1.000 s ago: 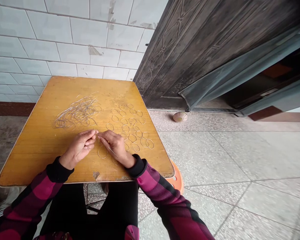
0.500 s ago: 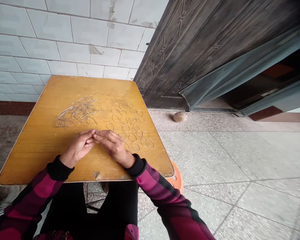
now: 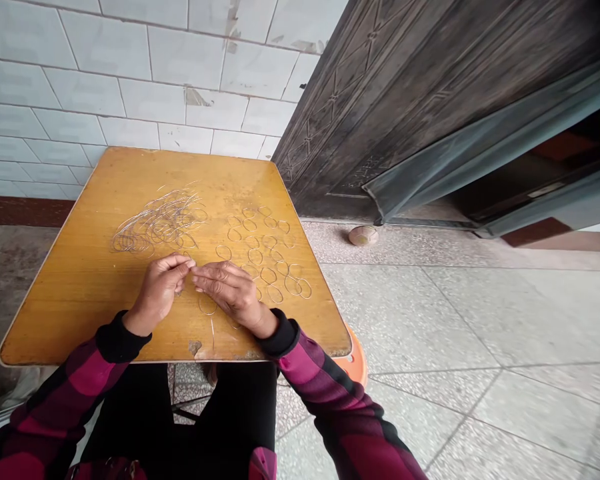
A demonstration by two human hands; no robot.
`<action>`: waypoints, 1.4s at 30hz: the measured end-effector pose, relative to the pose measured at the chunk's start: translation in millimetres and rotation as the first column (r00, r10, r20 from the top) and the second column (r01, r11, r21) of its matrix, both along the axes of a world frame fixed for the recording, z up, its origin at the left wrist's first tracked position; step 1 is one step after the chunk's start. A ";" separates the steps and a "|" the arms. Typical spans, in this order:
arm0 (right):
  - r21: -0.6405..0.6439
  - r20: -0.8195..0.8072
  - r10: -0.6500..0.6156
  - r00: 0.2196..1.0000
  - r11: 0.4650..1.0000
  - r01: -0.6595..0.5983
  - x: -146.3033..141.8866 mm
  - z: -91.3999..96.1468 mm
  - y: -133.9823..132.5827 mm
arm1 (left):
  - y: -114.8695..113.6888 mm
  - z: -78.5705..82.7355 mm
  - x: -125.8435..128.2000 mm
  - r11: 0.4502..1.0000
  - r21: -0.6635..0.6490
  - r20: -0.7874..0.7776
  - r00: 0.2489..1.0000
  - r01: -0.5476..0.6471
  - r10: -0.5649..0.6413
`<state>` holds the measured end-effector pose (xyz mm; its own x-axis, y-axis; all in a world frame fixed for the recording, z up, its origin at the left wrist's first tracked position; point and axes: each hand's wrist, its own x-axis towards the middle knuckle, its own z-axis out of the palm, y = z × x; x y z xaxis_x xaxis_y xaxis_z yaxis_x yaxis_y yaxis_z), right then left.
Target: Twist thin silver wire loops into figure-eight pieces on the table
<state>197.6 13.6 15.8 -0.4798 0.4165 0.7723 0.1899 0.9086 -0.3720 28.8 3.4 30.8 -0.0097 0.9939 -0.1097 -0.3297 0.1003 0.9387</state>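
My left hand and my right hand meet above the near middle of the wooden table, their thumbs and fingertips pinched together on a thin metal wire. Most of that wire is hidden by the fingers. Beyond my left hand lies a tangled heap of loose thin wires. To the right of my right hand, several wire rings are spread over the tabletop, some overlapping. One more wire ring lies just below my fingertips, partly covered by my right hand.
A white tiled wall stands behind the table, with a dark carved door and a hanging grey-green curtain to the right. A worn ball rests on the floor. An orange stool shows under the table's right corner.
My left hand has turned, its fingers now more curled in toward the thumb. My right-hand fingers lie flatter and closer together. The whole view has shifted slightly.
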 end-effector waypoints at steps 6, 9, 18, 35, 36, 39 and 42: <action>-0.342 -0.210 0.020 0.977 0.935 -0.092 -2.0 7.9 -5.3 | 2.6 5.4 -0.2 1.000 -0.003 0.078 0.997 0.012 -0.012; -0.511 -0.279 -0.003 0.960 0.847 -0.146 -0.6 12.4 -5.8 | 2.1 4.9 -1.3 1.000 0.029 0.014 1.000 -0.003 0.003; -0.792 -0.514 -0.047 0.857 0.410 -0.453 6.8 9.6 8.1 | -1.7 -0.7 -9.1 0.971 0.227 -0.321 0.947 0.080 -0.003; -0.836 -0.549 -0.136 0.825 0.074 -0.544 10.3 16.3 10.5 | -1.1 5.8 -8.0 0.959 0.273 -0.442 0.896 0.079 0.052; -0.834 -0.552 -0.121 0.825 0.065 -0.548 11.0 16.8 10.5 | -1.1 5.7 -8.0 0.958 0.275 -0.443 0.895 0.081 0.051; -0.822 -0.569 -0.072 0.819 0.028 -0.569 13.1 18.2 10.7 | -1.0 4.8 -8.6 0.954 0.286 -0.459 0.887 0.091 0.053; -0.810 -0.585 -0.052 0.809 -0.007 -0.586 16.5 18.5 12.1 | -0.4 3.4 -9.5 0.948 0.302 -0.488 0.870 0.098 0.065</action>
<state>214.1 25.7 34.3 -0.6034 0.7929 -0.0846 -0.3928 -0.3879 -0.8338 19.2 3.0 34.2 0.0360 0.9759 0.2151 0.1756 -0.2180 0.9600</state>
